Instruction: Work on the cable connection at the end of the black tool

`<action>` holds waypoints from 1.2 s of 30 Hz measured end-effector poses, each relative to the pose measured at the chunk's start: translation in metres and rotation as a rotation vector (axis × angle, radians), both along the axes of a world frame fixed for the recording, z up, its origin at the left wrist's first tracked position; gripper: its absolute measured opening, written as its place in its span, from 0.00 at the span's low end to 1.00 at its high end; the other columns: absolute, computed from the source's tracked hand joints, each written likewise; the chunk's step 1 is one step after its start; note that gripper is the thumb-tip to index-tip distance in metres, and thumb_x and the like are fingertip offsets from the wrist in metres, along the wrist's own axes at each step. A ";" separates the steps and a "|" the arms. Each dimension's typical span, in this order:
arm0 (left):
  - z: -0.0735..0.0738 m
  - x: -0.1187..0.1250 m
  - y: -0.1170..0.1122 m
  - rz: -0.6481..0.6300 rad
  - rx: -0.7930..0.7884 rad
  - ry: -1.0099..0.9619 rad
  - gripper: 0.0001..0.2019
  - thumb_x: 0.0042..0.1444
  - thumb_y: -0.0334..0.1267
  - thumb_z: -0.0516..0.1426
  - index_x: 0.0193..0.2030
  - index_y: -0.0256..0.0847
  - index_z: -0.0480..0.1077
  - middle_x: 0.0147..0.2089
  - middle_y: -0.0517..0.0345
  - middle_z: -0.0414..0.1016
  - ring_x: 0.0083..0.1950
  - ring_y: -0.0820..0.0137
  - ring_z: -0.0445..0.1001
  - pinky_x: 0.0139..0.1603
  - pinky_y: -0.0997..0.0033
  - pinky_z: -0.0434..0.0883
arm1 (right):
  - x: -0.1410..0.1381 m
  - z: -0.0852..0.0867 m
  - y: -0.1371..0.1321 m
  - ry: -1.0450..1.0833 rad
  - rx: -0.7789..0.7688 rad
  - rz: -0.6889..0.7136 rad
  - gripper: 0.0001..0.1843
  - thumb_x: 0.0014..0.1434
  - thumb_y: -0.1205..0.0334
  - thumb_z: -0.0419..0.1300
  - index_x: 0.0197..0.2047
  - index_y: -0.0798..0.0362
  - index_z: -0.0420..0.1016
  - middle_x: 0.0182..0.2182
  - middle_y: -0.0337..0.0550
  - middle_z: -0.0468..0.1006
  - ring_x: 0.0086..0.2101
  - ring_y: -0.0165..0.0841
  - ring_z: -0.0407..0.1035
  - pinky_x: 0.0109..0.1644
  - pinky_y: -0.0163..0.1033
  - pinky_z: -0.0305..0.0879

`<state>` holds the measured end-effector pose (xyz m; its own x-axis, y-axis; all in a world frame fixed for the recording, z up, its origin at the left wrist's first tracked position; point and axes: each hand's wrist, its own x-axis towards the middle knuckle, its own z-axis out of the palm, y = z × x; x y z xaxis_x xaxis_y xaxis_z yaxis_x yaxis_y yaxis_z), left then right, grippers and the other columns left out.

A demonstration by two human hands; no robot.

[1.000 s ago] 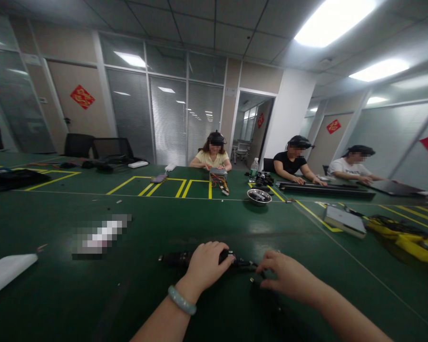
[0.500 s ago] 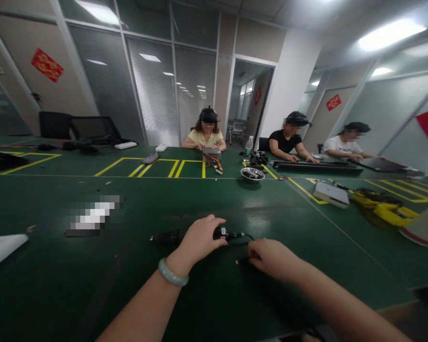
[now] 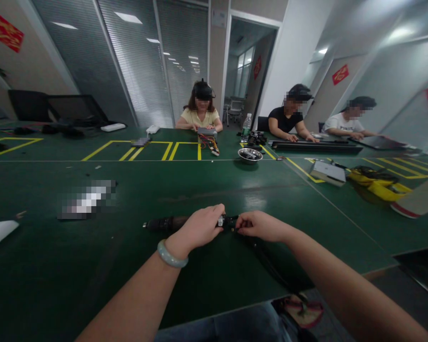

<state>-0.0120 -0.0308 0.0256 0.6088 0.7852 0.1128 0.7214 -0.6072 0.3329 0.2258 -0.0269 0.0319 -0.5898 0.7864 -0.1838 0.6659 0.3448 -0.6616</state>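
Note:
A black electric screwdriver (image 3: pixel 167 223) lies across the green table, its metal tip pointing left. Wrapped over its rear half is my left hand (image 3: pixel 199 227), closed, with a pale green bangle (image 3: pixel 171 256) on the wrist. My right hand (image 3: pixel 258 225) is at the tool's right end, fingertips pinched together where the cable meets it; the exact grip is partly hidden. A dark cable (image 3: pixel 271 270) trails from below the right hand towards the table's near edge. A small brass-coloured glint shows by the right fingertips.
Ahead stands a metal bowl (image 3: pixel 250 155) of small dark parts, with a water bottle (image 3: pixel 246 127) behind it. A white box (image 3: pixel 328 172) and a yellow bag (image 3: pixel 387 190) lie to the right. Three people sit across the table (image 3: pixel 135 256). A blurred-out item (image 3: pixel 89 199) lies left.
My right hand has moved left and up to the screwdriver's cable end, closing the gap to my left hand. The left hand stays on the tool; the view has tilted down.

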 end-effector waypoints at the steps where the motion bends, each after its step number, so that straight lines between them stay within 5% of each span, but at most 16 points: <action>1: 0.000 -0.001 0.001 0.002 -0.002 0.001 0.15 0.56 0.37 0.58 0.49 0.45 0.60 0.49 0.55 0.69 0.50 0.61 0.70 0.50 0.64 0.65 | -0.002 0.001 0.002 -0.012 0.005 -0.001 0.11 0.57 0.59 0.60 0.43 0.51 0.76 0.32 0.38 0.78 0.31 0.30 0.71 0.33 0.33 0.61; 7: 0.000 -0.009 0.013 0.031 0.005 -0.009 0.14 0.57 0.36 0.57 0.49 0.44 0.61 0.49 0.54 0.70 0.51 0.61 0.70 0.51 0.62 0.65 | -0.015 -0.002 0.012 0.015 0.022 -0.059 0.10 0.57 0.57 0.60 0.40 0.51 0.77 0.32 0.38 0.79 0.32 0.31 0.71 0.34 0.34 0.61; 17: 0.004 -0.020 0.023 0.066 0.042 -0.014 0.16 0.55 0.36 0.59 0.49 0.45 0.62 0.47 0.57 0.71 0.49 0.63 0.71 0.49 0.65 0.66 | -0.038 0.004 0.046 0.483 -0.084 -0.089 0.13 0.57 0.52 0.61 0.35 0.54 0.70 0.27 0.36 0.74 0.31 0.30 0.69 0.39 0.35 0.64; 26: -0.001 0.002 0.021 0.147 0.162 -0.017 0.10 0.58 0.41 0.58 0.46 0.45 0.69 0.44 0.57 0.70 0.47 0.63 0.71 0.50 0.62 0.64 | -0.013 -0.020 0.048 0.326 0.005 -0.217 0.12 0.58 0.54 0.60 0.37 0.55 0.73 0.31 0.41 0.78 0.33 0.31 0.70 0.38 0.35 0.63; 36: -0.015 0.016 0.020 0.173 0.267 -0.024 0.05 0.57 0.34 0.57 0.41 0.42 0.67 0.40 0.58 0.68 0.42 0.66 0.69 0.41 0.65 0.65 | -0.018 -0.024 0.040 0.188 0.154 -0.245 0.08 0.58 0.58 0.59 0.39 0.51 0.76 0.30 0.36 0.78 0.29 0.28 0.70 0.31 0.32 0.61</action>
